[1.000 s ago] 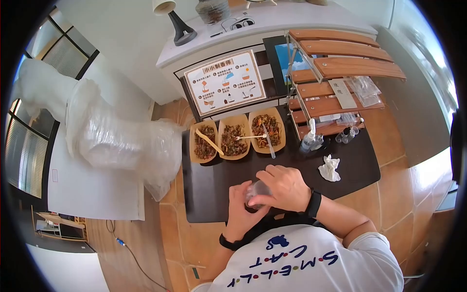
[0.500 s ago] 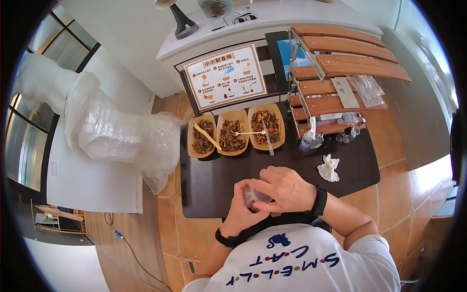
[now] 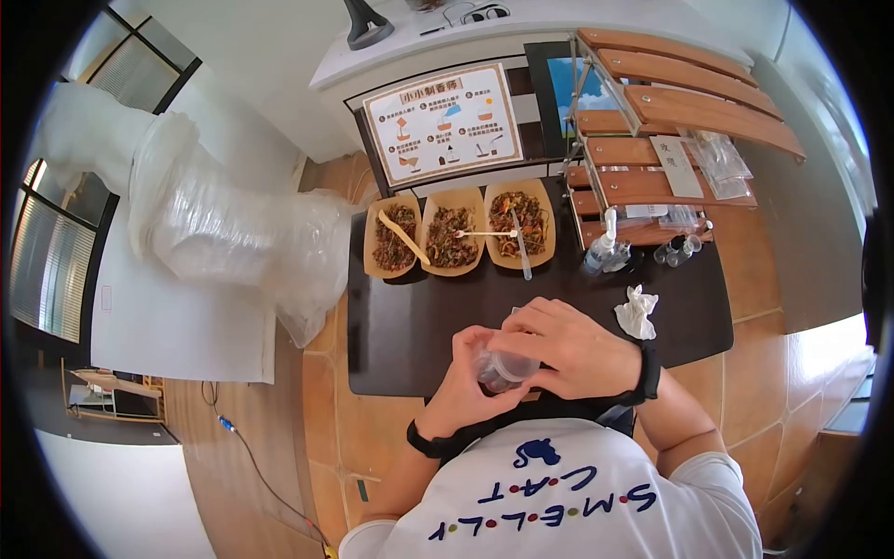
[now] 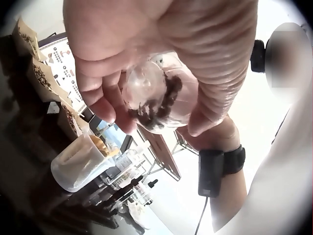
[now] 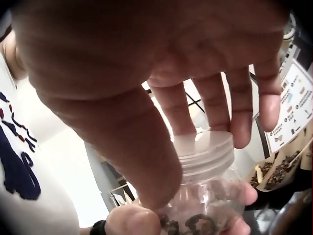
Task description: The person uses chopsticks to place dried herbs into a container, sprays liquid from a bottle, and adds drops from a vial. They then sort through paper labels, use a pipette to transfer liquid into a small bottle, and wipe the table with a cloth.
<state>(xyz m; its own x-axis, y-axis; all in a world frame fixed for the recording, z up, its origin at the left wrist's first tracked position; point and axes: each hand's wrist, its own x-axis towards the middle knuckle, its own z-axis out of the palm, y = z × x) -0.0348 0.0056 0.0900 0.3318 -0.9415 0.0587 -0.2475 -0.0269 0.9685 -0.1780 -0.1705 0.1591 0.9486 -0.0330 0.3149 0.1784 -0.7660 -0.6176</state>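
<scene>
My left hand point(image 3: 461, 377) grips a small clear jar point(image 3: 496, 373) close to my body, over the table's near edge. Dark dried bits lie inside it, and the left wrist view shows them through the jar point(image 4: 161, 98). A translucent screw lid point(image 5: 208, 152) sits on top. Curled over it from the other side, my right hand point(image 3: 582, 349) pinches the lid, thumb at one side and fingertips at the far side. Beyond the hands stand three paper trays point(image 3: 453, 268) of chopped dried plant matter, with a wooden scoop point(image 3: 402, 238) and a clear plastic spoon point(image 3: 521, 247) on two of them.
Right of the trays are a pump bottle point(image 3: 601, 244), small dropper bottles point(image 3: 678, 250) and a crumpled tissue point(image 3: 637, 312). A slatted wooden rack point(image 3: 643, 149) rises behind them. An instruction sheet point(image 3: 442, 126) leans at the back. A translucent cup point(image 4: 78, 164) appears in the left wrist view.
The right hand has turned and shifted slightly right on the lid, and the jar tips so that more of its top shows. The head view has also shifted.
</scene>
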